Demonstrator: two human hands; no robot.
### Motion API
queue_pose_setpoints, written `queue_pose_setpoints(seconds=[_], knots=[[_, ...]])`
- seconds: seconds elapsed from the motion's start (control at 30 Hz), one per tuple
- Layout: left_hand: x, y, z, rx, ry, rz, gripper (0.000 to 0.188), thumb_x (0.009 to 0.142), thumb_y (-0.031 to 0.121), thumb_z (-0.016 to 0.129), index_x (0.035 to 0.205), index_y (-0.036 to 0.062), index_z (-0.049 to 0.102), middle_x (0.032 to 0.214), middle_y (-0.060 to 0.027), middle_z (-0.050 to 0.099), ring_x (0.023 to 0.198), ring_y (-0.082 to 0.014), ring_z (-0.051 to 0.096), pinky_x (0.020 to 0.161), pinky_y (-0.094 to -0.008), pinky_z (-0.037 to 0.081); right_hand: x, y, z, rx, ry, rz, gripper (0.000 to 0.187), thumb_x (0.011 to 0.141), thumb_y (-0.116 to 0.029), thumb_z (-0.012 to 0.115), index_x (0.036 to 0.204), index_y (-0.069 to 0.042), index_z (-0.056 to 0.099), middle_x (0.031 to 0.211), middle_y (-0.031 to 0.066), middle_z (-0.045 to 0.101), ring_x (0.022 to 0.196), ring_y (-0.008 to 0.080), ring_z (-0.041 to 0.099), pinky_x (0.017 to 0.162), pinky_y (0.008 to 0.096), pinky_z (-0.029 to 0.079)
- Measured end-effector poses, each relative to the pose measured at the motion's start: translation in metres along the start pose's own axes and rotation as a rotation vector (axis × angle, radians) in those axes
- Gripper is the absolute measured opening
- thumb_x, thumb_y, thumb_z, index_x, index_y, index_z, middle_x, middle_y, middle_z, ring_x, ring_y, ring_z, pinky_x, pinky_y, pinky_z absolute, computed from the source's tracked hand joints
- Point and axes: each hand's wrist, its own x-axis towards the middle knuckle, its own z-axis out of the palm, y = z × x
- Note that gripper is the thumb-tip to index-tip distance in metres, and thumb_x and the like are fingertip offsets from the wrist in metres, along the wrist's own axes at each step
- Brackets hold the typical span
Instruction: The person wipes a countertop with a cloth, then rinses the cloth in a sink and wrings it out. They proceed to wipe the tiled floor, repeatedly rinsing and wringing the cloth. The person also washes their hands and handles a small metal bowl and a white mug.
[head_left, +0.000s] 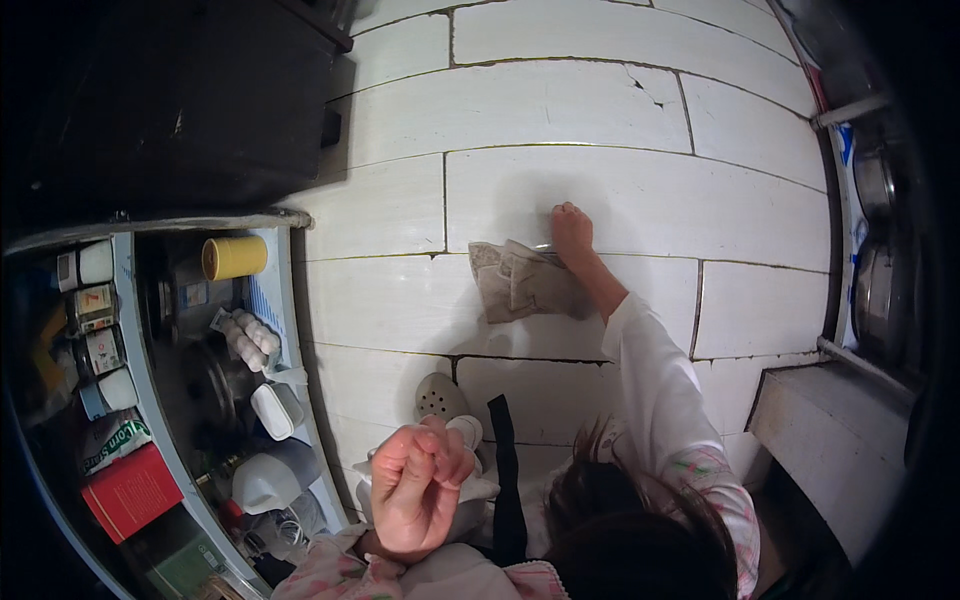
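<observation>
A crumpled beige cloth [535, 283] lies on the white tiled floor [590, 110] in front of me. My right hand [572, 230] reaches down at its far right corner, the wrist passing beside the cloth's right edge. Its fingers are curled closed, and whatever they may hold is hidden; I cannot tell whether they grip the cloth. Close to my body, my left hand [415, 488] is raised in a loose fist, fingers folded in, with nothing showing in it. A light clog [440, 397] on my foot appears just beyond that fist.
On the left stands an open shelf [265, 290] with a yellow container [235, 258], eggs [250, 338], a white jug [272, 477] and a red box [133, 492]. A dark cabinet [180, 110] is farther left. Metal pots [872, 290] sit on a right-hand rack above a pale block [835, 440].
</observation>
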Motion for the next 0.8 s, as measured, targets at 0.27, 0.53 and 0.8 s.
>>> queue_pose_setpoints(seconds=[0.27,0.53,0.8], knots=[[-0.001,0.009,-0.01,0.001,0.025,0.03,0.018,0.089,0.018,0.045,0.088,0.0013,0.051,0.073,-0.0032,0.04,0.062,-0.012,0.033,0.055,-0.0246,0.029,-0.002,0.025,-0.012,0.221,-0.06,0.229,0.006,0.067,-0.007,0.056,0.071,-0.004,0.058,0.067,0.0083,0.057,0.058,0.0201,0.058,0.052,0.0284,0.046],[0.018,0.033,-0.02,0.123,-0.009,0.107,0.019,0.087,0.018,0.049,0.084,-0.0009,0.049,0.069,-0.0012,0.04,0.059,-0.0101,0.034,0.053,-0.0225,0.028,-0.003,0.018,-0.091,1.479,-0.246,0.825,0.011,0.075,-0.008,0.057,0.066,-0.003,0.058,0.057,0.002,0.053,0.049,0.0102,0.05,0.049,0.023,0.043],[0.16,0.016,-0.042,0.566,-0.007,0.038,0.022,0.086,0.019,0.053,0.097,0.0014,0.06,0.076,0.0021,0.054,0.065,-0.0046,0.046,0.061,-0.018,0.04,0.015,-0.087,-0.229,2.01,-0.411,0.405,0.012,0.081,-0.008,0.051,0.077,0.001,0.057,0.06,0.0016,0.053,0.052,0.009,0.049,0.051,0.0202,0.04]])
